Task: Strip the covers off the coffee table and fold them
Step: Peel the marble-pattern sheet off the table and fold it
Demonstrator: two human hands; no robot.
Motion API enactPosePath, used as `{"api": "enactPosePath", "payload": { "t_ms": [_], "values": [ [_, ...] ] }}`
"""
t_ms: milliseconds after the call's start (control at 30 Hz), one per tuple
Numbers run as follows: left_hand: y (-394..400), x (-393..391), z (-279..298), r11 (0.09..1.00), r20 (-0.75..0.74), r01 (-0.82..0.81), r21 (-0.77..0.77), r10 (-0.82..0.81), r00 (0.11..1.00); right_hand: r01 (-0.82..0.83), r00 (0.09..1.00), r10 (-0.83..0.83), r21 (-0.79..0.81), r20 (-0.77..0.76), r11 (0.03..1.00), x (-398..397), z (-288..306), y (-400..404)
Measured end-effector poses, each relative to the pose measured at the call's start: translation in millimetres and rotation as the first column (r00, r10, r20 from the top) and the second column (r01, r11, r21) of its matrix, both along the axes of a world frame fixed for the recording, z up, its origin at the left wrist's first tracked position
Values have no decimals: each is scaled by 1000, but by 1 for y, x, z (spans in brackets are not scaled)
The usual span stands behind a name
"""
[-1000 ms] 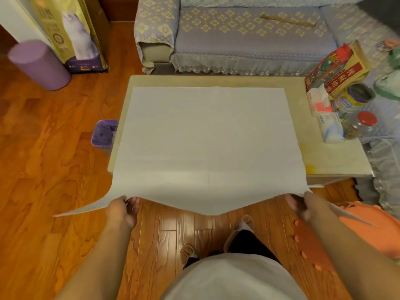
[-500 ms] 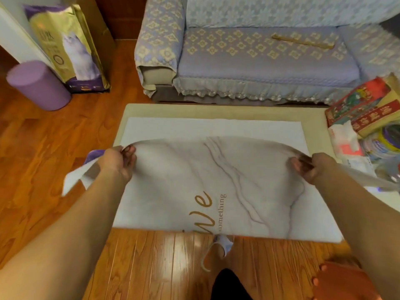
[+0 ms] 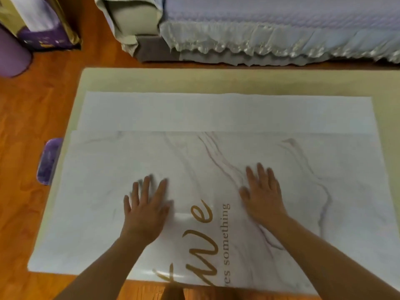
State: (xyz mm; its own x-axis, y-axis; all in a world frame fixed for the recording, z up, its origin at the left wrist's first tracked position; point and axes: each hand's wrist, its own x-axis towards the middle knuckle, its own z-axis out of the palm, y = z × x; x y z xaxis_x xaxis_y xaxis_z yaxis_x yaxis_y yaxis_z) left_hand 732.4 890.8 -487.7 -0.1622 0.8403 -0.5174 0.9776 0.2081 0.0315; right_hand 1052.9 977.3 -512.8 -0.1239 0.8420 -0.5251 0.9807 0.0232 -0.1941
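Observation:
A white marble-patterned table cover (image 3: pixel 216 165) with gold lettering lies folded over on the beige coffee table (image 3: pixel 173 81). Its plain white underside shows as a strip along the far edge, and its near edge hangs past the table's front. My left hand (image 3: pixel 145 211) rests flat on the folded layer, left of the lettering, fingers spread. My right hand (image 3: pixel 263 193) lies flat to the right of the lettering, fingers spread too. Neither hand holds anything.
A sofa with a lilac frilled cover (image 3: pixel 270 29) stands just beyond the table. A purple roll (image 3: pixel 13 55) and a printed bag (image 3: pixel 43 24) stand on the wooden floor at far left. A small purple tub (image 3: pixel 48 161) sits by the table's left edge.
Both hands carried the cover's near edge up and over toward the sofa, laid it down and let go. They now press flat on the folded layer. The view has moved closer.

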Motion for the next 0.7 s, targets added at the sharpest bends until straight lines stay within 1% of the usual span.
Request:
{"api": "enactPosePath", "payload": {
  "t_ms": [67,133,200,300,433,500,533,600,667,700],
  "values": [
    [4,-7,-17,998,-30,24,52,-22,999,-6,999,6,25,31,1000,-7,-7,-7],
    [5,-11,-33,999,-42,22,31,-21,999,-16,996,8,91,83,996,-10,-12,-13],
    [2,-12,-43,997,-57,23,68,-20,998,13,995,-25,116,98,993,-12,-20,-15],
    [14,-13,-51,991,-42,17,134,-12,999,46,993,-61,156,98,987,-17,-25,-4],
    [53,-18,-49,977,-4,-11,211,12,1000,66,994,-80,172,78,983,-22,-22,12],
    [81,-24,-47,961,37,-1,276,-9,999,75,995,-91,249,52,965,-27,-17,32],
    [99,-29,-46,947,60,15,322,-37,998,46,998,-58,302,31,952,-30,-16,48],
    [141,-47,-48,920,94,64,386,-108,990,-67,997,80,387,-18,920,-39,-18,94],
    [179,-67,-46,910,75,142,390,-185,980,-138,983,174,407,-52,903,-48,-19,141],
    [194,-76,-42,916,60,183,358,-218,974,-174,978,206,392,-42,903,-51,-17,159]
  ]
}}
